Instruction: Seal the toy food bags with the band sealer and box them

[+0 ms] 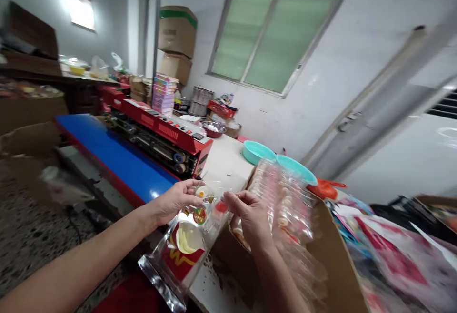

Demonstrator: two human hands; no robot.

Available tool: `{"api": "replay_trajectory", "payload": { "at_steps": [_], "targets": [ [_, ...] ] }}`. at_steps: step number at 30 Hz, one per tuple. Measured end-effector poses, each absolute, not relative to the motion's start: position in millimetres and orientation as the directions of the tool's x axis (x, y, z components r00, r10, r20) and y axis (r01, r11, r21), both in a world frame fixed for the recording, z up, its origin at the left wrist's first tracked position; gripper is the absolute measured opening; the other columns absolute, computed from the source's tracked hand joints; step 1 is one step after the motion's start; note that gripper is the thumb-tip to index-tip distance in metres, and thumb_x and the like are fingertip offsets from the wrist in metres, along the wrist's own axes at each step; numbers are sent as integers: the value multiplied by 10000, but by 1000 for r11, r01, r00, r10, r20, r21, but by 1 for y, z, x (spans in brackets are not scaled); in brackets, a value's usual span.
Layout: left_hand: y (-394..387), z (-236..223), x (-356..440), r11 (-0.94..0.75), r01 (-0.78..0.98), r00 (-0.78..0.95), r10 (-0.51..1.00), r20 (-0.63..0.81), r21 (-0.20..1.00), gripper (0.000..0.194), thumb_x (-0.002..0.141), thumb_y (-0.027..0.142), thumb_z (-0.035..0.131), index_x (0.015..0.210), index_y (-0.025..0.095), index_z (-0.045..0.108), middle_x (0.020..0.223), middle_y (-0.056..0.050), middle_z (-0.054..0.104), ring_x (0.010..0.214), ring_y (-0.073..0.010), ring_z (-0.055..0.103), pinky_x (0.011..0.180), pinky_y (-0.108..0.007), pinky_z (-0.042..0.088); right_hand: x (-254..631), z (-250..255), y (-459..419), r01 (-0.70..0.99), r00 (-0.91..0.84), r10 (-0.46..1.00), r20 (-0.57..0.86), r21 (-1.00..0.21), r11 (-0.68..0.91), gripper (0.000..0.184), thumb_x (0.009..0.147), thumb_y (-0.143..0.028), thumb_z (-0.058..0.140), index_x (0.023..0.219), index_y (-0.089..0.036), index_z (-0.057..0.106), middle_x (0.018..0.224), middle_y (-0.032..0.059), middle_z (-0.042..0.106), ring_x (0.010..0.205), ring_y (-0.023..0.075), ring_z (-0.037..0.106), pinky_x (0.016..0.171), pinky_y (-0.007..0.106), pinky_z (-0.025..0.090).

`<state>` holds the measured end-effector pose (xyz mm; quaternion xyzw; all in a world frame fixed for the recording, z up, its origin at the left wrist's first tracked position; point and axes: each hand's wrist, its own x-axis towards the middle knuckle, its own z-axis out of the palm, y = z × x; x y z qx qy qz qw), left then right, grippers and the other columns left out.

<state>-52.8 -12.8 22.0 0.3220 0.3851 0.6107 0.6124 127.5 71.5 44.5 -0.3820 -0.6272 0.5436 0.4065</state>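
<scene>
Between my two hands hangs a clear plastic bag (181, 251) with a red fries carton and small toy food pieces inside. My left hand (177, 202) pinches its upper left edge beside a fried-egg-like piece. At the upper right edge, the thumb and fingers of my right hand (250, 213) are closed on the plastic. Just right of that hand stands a cardboard box (330, 251) holding clear packs (285, 203) of small pieces. Behind my left hand is a red sealing machine (160, 132) with a blue conveyor belt (117, 151).
Two turquoise basins (259, 152) sit on the white table (228, 153) behind the box. An orange-red item (323, 189) and a pile of printed packaging (400, 251) lie on the right. Stacked cartons (177, 32) and a metal bowl (214, 128) are at the back.
</scene>
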Motion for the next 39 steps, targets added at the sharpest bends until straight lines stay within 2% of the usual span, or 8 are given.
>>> {"api": "replay_trajectory", "payload": {
  "at_steps": [4, 7, 10, 13, 17, 21, 28, 39],
  "targets": [
    [-52, 12, -67, -12, -550, -260, 953, -158, 835, 535, 589, 171, 762, 1086, 118, 572, 941, -116, 670, 701, -190, 641, 610, -291, 510, 90, 41, 63, 50, -508, 860, 42, -996, 78, 346, 605, -418, 796, 622, -128, 610, 622, 43, 650, 604, 154, 601, 623, 284, 496],
    [-75, 10, -78, -60, -576, -289, 948, -135, 815, 480, 665, 312, 753, 1083, 143, 590, 960, -99, 661, 727, -173, 633, 634, -286, 516, 68, 37, 50, 68, -566, 824, 15, -996, 65, 350, 595, -420, 799, 609, -127, 609, 608, 38, 647, 584, 134, 581, 593, 250, 479],
    [-73, 3, -90, 4, -585, -342, 906, -251, 811, 418, 665, 399, 738, 966, 124, 644, 786, -61, 649, 622, -137, 593, 567, -251, 493, 60, 26, 40, 66, -591, 806, -31, -998, 10, 342, 602, -421, 789, 619, -128, 615, 600, 30, 638, 570, 125, 564, 568, 238, 466],
    [-50, -10, -101, 103, -565, -373, 853, -365, 819, 321, 576, 285, 765, 821, 111, 651, 646, -28, 613, 520, -107, 537, 473, -207, 429, 58, 10, 43, 60, -558, 829, -48, -998, -18, 322, 590, -396, 797, 610, -130, 617, 587, 18, 622, 557, 116, 543, 556, 230, 453],
    [-12, -22, -114, 188, -517, -338, 851, -401, 835, 288, 505, 212, 755, 756, 122, 646, 649, -34, 641, 498, -110, 537, 460, -210, 417, 54, -7, 61, 30, -502, 862, -68, -998, -62, 318, 565, -394, 805, 615, -133, 632, 597, 25, 623, 553, 121, 540, 552, 241, 465],
    [26, -22, -128, 213, -474, -347, 847, -403, 855, 292, 509, 263, 766, 738, 117, 661, 726, -76, 686, 564, -152, 597, 494, -237, 448, 44, -16, 87, -28, -438, 894, -89, -993, -112, 329, 537, -392, 817, 602, -132, 626, 570, 9, 596, 537, 114, 539, 550, 245, 475],
    [88, -33, -148, 247, -482, -395, 795, -460, 840, 142, 630, 203, 714, 649, 112, 607, 571, -34, 642, 503, -134, 582, 512, -253, 474, 17, -32, 121, -32, -312, 944, -105, -992, -121, 306, 505, -335, 802, 598, -117, 609, 535, 3, 571, 486, 113, 519, 478, 244, 441],
    [72, -37, -183, 321, -476, -282, 827, -487, 819, 429, 389, 188, 837, 762, 34, 690, 688, -139, 692, 499, -174, 605, 455, -248, 464, -13, -36, 151, -98, -199, 950, -239, -960, -262, 367, 470, -181, 768, 710, -173, 490, 534, -30, 577, 474, 138, 579, 467, 255, 492]
  ]
}}
